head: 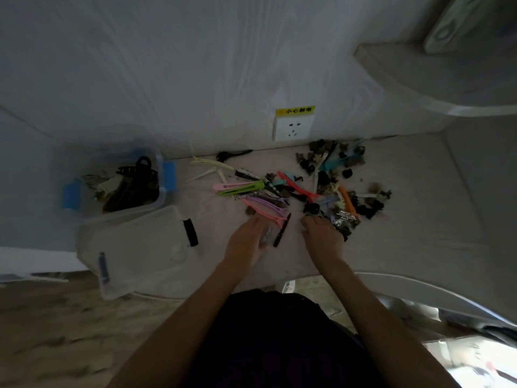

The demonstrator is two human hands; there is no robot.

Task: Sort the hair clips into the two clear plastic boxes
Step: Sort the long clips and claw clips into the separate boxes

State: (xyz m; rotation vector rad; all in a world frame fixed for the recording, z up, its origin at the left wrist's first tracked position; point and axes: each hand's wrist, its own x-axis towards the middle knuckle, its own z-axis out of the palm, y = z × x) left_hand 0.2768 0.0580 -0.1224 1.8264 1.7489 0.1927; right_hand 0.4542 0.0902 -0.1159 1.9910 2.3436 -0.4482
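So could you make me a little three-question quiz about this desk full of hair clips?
1. True or false: the far clear plastic box with blue latches already holds dark clips.
2. What lies in the near clear plastic box? A) one long black clip B) a pink clip C) nothing
3. What white fitting under a yellow label is on the wall behind the loose clip pile?

Key: 1 true; 2 A; 3 a wall socket.

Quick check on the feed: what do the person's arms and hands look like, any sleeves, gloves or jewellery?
Both forearms are bare all the way down, with no sleeves in view. The left hand and right hand wear no gloves. No watch, ring or bracelet shows, though the picture is dim and blurred. The clothing below is dark.
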